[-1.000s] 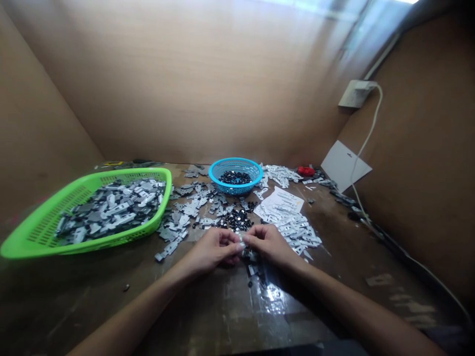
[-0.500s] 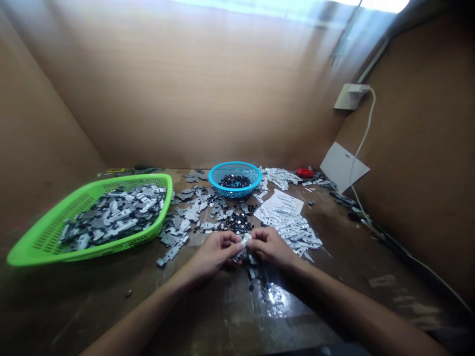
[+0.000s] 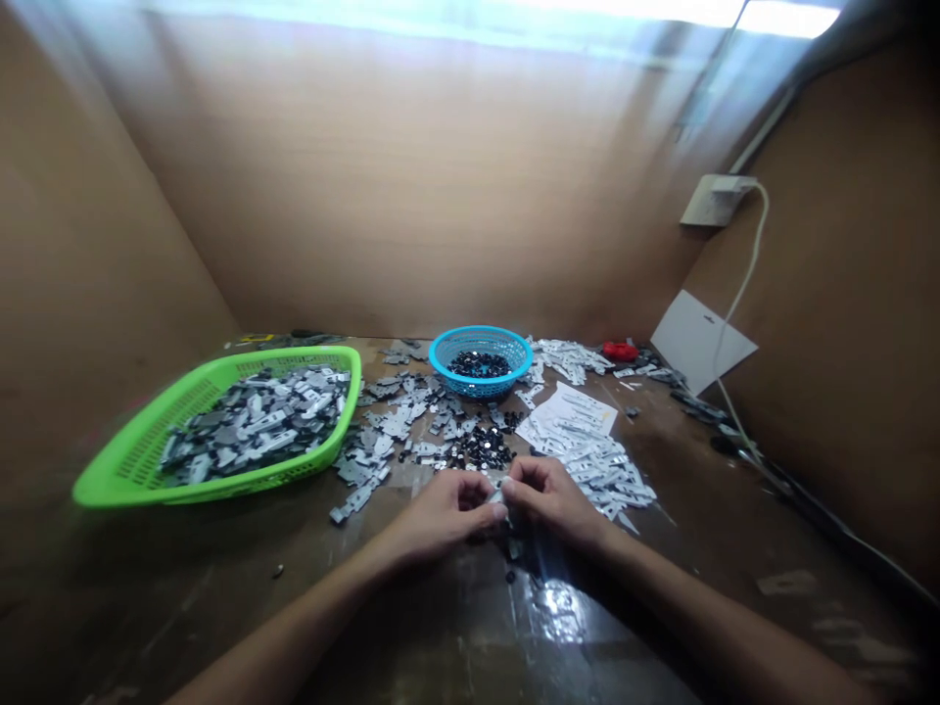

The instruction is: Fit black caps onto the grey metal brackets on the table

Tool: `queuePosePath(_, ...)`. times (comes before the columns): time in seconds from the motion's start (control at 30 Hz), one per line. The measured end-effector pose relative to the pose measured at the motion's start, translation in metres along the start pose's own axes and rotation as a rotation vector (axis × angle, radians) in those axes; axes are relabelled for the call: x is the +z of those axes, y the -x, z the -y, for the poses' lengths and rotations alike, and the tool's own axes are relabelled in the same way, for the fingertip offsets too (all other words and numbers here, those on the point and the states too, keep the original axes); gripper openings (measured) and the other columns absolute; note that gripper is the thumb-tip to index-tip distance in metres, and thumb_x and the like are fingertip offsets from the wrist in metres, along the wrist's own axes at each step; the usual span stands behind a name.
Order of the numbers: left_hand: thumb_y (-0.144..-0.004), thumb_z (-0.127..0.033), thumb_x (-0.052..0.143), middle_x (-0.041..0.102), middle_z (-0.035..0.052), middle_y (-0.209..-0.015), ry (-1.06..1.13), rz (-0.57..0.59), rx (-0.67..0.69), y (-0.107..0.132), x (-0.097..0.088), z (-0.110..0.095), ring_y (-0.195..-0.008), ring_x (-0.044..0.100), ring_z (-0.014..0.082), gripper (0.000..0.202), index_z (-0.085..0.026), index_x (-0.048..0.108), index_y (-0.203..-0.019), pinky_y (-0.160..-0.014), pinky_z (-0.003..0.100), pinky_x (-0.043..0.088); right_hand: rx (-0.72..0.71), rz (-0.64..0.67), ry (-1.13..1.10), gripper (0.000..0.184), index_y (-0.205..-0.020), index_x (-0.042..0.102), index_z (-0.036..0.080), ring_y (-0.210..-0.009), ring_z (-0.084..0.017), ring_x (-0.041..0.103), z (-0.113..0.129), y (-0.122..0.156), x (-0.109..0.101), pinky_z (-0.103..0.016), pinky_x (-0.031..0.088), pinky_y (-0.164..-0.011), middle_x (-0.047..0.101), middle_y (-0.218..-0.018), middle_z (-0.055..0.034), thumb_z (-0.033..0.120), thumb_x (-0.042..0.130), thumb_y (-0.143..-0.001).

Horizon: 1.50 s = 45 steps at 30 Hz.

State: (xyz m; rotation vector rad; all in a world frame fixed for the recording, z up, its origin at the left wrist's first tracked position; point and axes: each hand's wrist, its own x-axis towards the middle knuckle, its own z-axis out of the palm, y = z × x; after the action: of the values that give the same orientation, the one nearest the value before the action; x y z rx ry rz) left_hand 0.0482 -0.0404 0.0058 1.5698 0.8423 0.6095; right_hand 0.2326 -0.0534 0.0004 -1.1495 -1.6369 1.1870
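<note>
My left hand [image 3: 446, 514] and right hand [image 3: 552, 499] meet fingertip to fingertip, both pinching one small pale metal piece [image 3: 497, 496] just above the table [image 3: 411, 627], near the black bits [image 3: 481, 450].

**Layout on the dark wooden table [image 3: 411, 627]**

The left hand [image 3: 441, 514] and right hand [image 3: 550, 499] meet centrally. Ten o'clock: green plastic mesh tray [image 3: 220, 487] holding grey metal plates [image 3: 257, 426]. Twelve: round blue plastic basket [image 3: 481, 387]. Two: loose silver metal clips [image 3: 602, 465].
</note>
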Motion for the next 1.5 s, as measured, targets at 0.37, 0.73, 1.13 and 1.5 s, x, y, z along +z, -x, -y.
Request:
queuePosePath(0.37, -0.074, -0.052, 0.052, 0.063, 0.0037, -0.072, 0.392, -0.391, 0.134, -0.001, -0.037, -0.018, -0.062, 0.058, 0.0119, 0.039, -0.015, 0.059, -0.082, -0.061, 0.023, 0.045, 0.034, -0.126, -0.228, 0.037, -0.107, 0.053, 0.018, -0.049, -0.008, 0.049, 0.002, -0.002, -0.003, -0.021, 0.035, -0.043, 0.059, -0.088, -0.0059, 0.044, 0.051, -0.080)
queuePosePath(0.73, -0.077, -0.013, 0.040, 0.058, 0.0091, -0.115, -0.718, -0.744, 0.182, -0.008, -0.092, 0.011, -0.107, 0.052, 0.0198, 0.041, -0.017, 0.051, -0.117, -0.096, 0.033, 0.034, 0.024, -0.275, -0.082, 0.032, -0.102, 0.058, 0.019, -0.049, -0.009, 0.047, -0.004, -0.006, -0.011, -0.021, 0.035, -0.042, 0.058, -0.078, -0.0029, 0.041, 0.054, -0.079)
queuePosePath(1.13, -0.080, -0.020, 0.045, 0.061, 0.0083, -0.091, -1.104, -0.575, 0.022, -0.003, -0.095, 0.015, -0.090, 0.056, 0.0211, 0.018, -0.019, 0.061, -0.088, -0.080, 0.030, 0.039, -0.066, -0.299, 0.210, 0.026, -0.095, 0.062, 0.018, -0.057, -0.013, 0.052, -0.004, -0.005, -0.019, -0.024, 0.039, -0.052, 0.060, -0.074, -0.0030, 0.036, 0.049, -0.082)
queuePosePath(1.5, -0.081, -0.021, 0.045, 0.061, 0.0060, -0.088, -1.157, -0.530, 0.072, -0.005, -0.100, 0.020, -0.085, 0.056, 0.0195, 0.016, -0.020, 0.060, -0.086, -0.077, 0.029, 0.040, -0.120, -0.287, 0.322, 0.021, -0.093, 0.063, 0.019, -0.073, -0.015, 0.057, -0.008, -0.006, -0.020, -0.026, 0.042, -0.066, 0.064, -0.086, -0.0029, 0.029, 0.047, -0.083)
